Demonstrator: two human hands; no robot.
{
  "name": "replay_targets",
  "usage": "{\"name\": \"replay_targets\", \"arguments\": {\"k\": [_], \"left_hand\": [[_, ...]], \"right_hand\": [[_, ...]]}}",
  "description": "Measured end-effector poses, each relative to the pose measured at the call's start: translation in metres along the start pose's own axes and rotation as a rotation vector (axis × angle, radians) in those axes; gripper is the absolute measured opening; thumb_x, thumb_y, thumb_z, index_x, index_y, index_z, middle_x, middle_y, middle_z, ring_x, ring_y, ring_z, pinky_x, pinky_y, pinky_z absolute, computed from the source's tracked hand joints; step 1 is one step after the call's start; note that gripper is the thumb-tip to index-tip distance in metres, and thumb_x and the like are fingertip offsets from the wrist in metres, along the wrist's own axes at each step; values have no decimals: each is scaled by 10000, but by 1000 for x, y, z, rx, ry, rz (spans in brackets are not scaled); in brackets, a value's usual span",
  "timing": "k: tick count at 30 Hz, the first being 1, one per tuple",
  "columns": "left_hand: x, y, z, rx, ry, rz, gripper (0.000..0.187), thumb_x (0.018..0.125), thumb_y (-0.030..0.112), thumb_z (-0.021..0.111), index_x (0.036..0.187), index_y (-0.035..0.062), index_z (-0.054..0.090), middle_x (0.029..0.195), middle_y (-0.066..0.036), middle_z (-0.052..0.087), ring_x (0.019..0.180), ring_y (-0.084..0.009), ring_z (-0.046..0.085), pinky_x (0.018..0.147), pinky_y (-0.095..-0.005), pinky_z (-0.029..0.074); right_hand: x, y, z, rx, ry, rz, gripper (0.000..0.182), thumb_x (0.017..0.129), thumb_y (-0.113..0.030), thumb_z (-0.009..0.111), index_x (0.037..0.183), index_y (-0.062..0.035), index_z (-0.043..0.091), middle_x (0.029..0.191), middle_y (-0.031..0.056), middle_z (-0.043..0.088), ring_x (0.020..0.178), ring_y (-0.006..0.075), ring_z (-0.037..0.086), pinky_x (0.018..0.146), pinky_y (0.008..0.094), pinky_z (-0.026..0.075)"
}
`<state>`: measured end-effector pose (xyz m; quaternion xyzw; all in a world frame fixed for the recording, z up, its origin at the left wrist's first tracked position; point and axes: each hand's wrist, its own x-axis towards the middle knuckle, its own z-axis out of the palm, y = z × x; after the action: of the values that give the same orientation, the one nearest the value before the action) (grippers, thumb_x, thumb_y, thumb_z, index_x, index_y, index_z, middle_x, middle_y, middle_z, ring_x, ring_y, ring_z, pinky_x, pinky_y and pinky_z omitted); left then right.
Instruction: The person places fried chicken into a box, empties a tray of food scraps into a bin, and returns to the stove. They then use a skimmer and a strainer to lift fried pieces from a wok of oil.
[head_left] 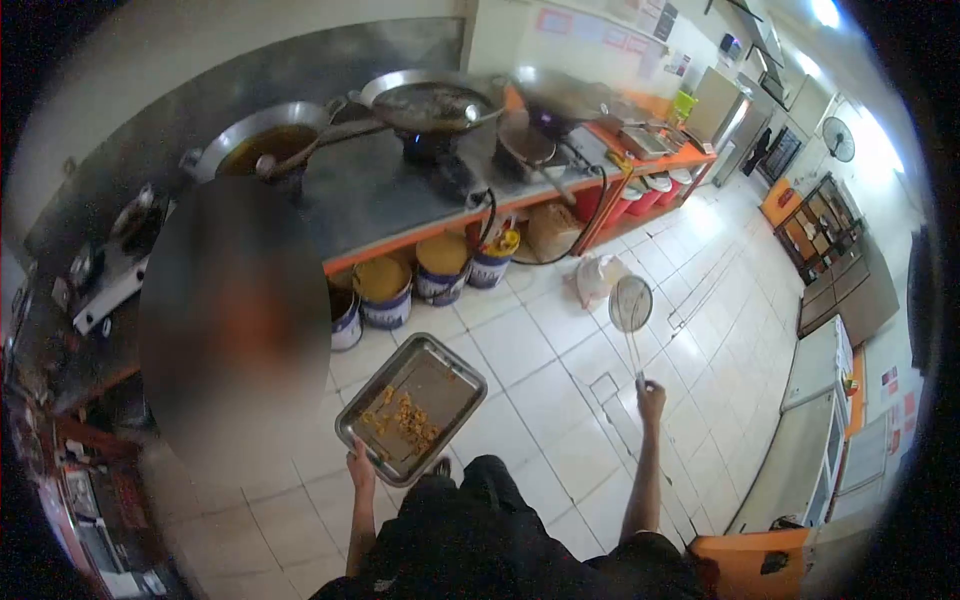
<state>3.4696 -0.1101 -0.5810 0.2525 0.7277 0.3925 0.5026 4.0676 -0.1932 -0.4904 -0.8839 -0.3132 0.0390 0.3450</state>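
Note:
My left hand (361, 468) grips the near left edge of a rectangular metal tray (455, 372), which it carries above the tiled floor. Golden-brown fried pieces (408, 425) lie scattered in the tray's lower part. Out to the right, my right hand (651, 399) is closed around the handle of a round mesh skimmer (631, 304). The skimmer's head points away from me, and no food shows in it. Tray and skimmer are well apart.
Large woks (270, 140) of dark liquid stand along a steel counter (350, 200). Buckets (385, 290) line the floor beneath it. A blurred person (235, 320) is close on my left. A white bag (598, 280) sits on the floor; cabinets (790, 470) stand at right.

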Motion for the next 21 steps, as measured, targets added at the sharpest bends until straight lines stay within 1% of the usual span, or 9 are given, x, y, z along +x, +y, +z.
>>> {"name": "replay_targets", "arguments": {"k": [2,3,6,10,12,15,18,20,21], "left_hand": [[52,40,64,-43,30,19,585,841,492,474,938,-85,473,883,-125,538,842,-220,513,749,-331,407],[87,32,87,-82,35,43,581,840,485,480,948,-85,469,887,-122,536,835,-215,510,748,-331,407],[102,74,147,-122,67,135,506,854,428,490,938,-72,476,881,-111,537,824,-194,510,760,-326,402],[142,90,223,-195,207,12,478,866,403,484,945,-68,481,890,-104,543,825,-186,515,776,-328,403],[122,131,276,-338,85,90,580,855,466,464,1051,-80,456,989,-144,538,914,-220,507,828,-340,393],[138,100,326,-162,247,135,702,831,523,456,1196,-65,339,1177,-206,431,1055,-298,456,864,-391,388],[136,100,373,-232,285,43,774,822,533,463,1270,-59,247,1268,-223,348,1108,-333,424,864,-430,392],[116,131,402,-174,371,-45,769,817,517,479,1280,-54,256,1262,-219,366,1102,-342,429,858,-444,402],[118,125,412,-189,398,-31,750,812,504,496,1278,-45,285,1247,-215,391,1094,-347,437,855,-448,409]], "right_hand": [[118,-61,32,25,14,-108,332,766,-284,602,762,49,607,541,156,558,481,197,526,469,337,401],[172,-72,52,129,-41,-174,272,788,-270,607,749,-1,624,472,23,503,403,66,446,367,233,323],[301,-118,110,292,-181,-184,291,790,-258,607,889,16,603,523,5,518,389,53,419,336,206,287],[490,-160,250,452,-352,-477,228,771,-195,598,892,-3,625,639,59,592,484,117,505,426,250,391],[563,-193,327,347,-331,-272,303,728,-262,634,809,29,613,635,88,600,488,140,529,459,282,433],[593,-271,343,223,-330,-381,295,718,-262,633,798,22,618,673,139,615,580,280,590,603,354,473],[659,-271,426,-139,-268,-640,296,707,-262,644,812,15,623,722,185,619,689,348,599,657,392,467],[700,-258,498,101,-127,-449,335,689,-322,654,777,0,630,765,228,606,783,384,582,686,411,457],[694,-281,472,206,-189,-533,366,669,-369,658,742,-11,631,755,232,602,771,374,585,678,420,451]]}}
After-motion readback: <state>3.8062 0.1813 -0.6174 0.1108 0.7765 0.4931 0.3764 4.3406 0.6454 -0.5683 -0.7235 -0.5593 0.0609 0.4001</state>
